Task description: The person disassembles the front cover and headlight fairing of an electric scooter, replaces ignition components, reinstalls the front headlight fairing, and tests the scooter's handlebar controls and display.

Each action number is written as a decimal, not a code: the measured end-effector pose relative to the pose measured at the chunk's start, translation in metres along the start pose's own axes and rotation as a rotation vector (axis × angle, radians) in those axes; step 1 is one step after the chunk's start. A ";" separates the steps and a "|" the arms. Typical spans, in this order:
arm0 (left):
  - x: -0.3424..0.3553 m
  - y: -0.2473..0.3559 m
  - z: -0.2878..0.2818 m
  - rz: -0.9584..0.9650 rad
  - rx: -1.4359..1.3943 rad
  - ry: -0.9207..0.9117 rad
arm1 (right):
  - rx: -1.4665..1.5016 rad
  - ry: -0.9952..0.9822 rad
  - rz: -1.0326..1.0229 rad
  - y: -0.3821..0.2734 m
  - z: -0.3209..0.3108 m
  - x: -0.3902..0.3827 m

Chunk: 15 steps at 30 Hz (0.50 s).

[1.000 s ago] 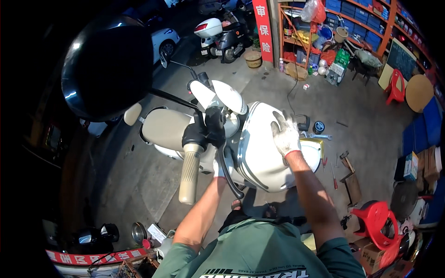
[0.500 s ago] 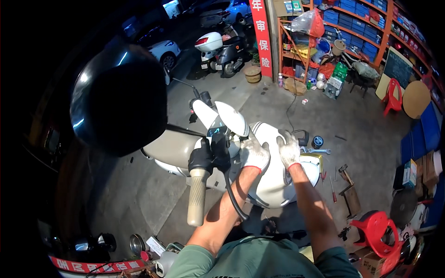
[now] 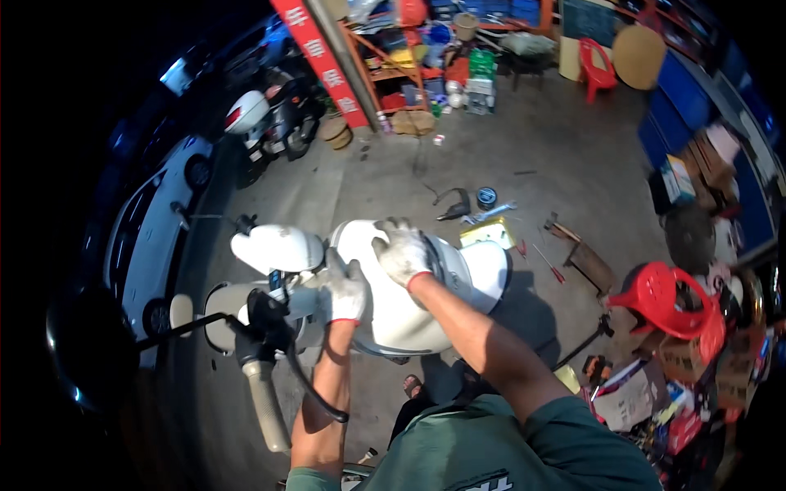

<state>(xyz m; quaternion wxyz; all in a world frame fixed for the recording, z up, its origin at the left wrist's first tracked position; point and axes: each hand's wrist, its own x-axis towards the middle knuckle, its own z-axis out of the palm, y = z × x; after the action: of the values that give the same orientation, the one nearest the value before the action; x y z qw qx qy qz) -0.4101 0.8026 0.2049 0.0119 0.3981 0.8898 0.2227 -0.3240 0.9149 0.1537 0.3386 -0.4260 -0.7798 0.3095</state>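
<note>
Two hands in thin white knitted gloves with greyed fingers lie on the glossy white curved front panel [image 3: 389,319] of a cream-and-white scooter, which stands directly before us. Our right hand [image 3: 403,252] is loosely spread across the panel's upper face, its fingers slightly bent and its thumb apart from them; we see it pressing or resting there, with nothing enclosed in the palm. Our left hand [image 3: 342,288] is at the panel's rear edge, beside the rounded white headlamp housing [image 3: 282,245], with the thumb raised away from the fingers. We cannot tell whether it grasps that edge or merely touches it, as the undersides of the fingers are hidden.

Nearer us, to the left, the ribbed beige rubber handlebar grip [image 3: 266,409] and the curved black brake lever [image 3: 315,393] are free of both hands. Beyond the panel, past the white rounded front mudguard [image 3: 489,266], we have on the grey concrete floor a shallow yellow-edged box [image 3: 489,236], a silver metal spanner [image 3: 493,213] and a red-handled screwdriver [image 3: 558,276].
</note>
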 end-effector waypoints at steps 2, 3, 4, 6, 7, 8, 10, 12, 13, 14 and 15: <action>0.003 -0.043 0.021 0.131 -0.002 0.186 | 0.042 -0.013 0.001 -0.018 -0.001 -0.004; 0.003 -0.037 0.018 0.084 0.012 0.107 | 0.056 0.016 0.015 -0.017 -0.002 -0.004; -0.001 -0.028 0.011 0.032 0.030 0.033 | 0.098 0.028 0.010 -0.015 -0.004 -0.004; -0.004 -0.027 0.009 0.138 0.085 0.080 | 0.099 0.039 0.027 -0.014 -0.005 -0.003; -0.006 -0.033 0.014 0.246 0.066 0.152 | 0.112 0.045 0.027 -0.014 -0.005 -0.004; -0.010 -0.037 0.015 0.249 0.070 0.146 | 0.115 0.046 0.035 -0.013 -0.006 -0.005; -0.017 -0.034 0.005 0.291 0.104 0.134 | 0.102 0.031 0.037 -0.011 -0.002 -0.005; -0.024 -0.034 0.001 0.214 0.062 0.072 | 0.051 0.004 0.050 -0.013 -0.001 -0.005; -0.027 -0.042 0.002 0.227 0.065 0.082 | 0.038 -0.042 0.044 -0.015 -0.002 -0.004; -0.031 -0.049 0.004 0.238 0.071 0.093 | 0.026 -0.090 0.035 -0.015 -0.003 -0.002; -0.034 -0.045 0.005 0.269 0.029 0.063 | 0.067 -0.092 0.037 -0.005 -0.007 0.001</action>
<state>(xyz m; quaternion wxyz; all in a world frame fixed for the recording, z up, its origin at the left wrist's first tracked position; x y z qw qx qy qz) -0.4174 0.7544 0.1770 -0.0518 0.5068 0.8315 0.2216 -0.3211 0.9149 0.1618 0.3108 -0.4139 -0.7757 0.3610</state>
